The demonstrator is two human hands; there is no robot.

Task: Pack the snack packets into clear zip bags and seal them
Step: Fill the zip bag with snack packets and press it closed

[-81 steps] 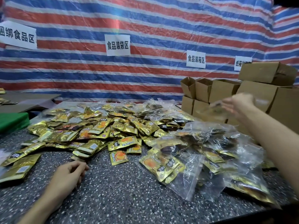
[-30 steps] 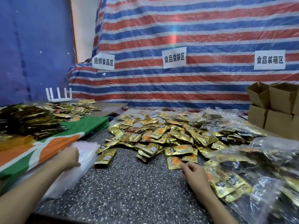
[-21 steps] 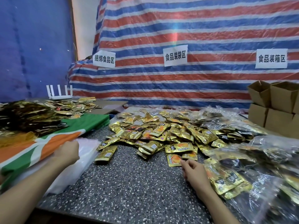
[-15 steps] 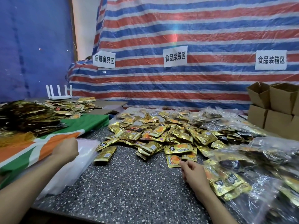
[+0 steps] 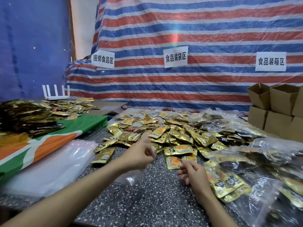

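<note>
My left hand (image 5: 141,154) hovers over the speckled table (image 5: 147,202) and pinches an empty clear zip bag (image 5: 129,176), which hangs blurred below the fingers. My right hand (image 5: 191,173) rests on the table with fingers loosely curled and holds nothing. It lies just beside a gold packet with an orange print (image 5: 173,162). A wide heap of gold snack packets (image 5: 172,133) lies behind both hands. More empty clear zip bags sit in a flat stack (image 5: 54,161) at the left.
Filled clear bags of packets (image 5: 255,169) crowd the right side. Cardboard boxes (image 5: 275,112) stand at the back right. A green and orange cloth (image 5: 37,145) carries a dark gold packet pile (image 5: 24,115) at the left, with a white router (image 5: 55,94) behind.
My left hand left the stack of clear bags and swung right to the middle, bringing one bag with it. The right hand stayed beside the orange-printed packet.
</note>
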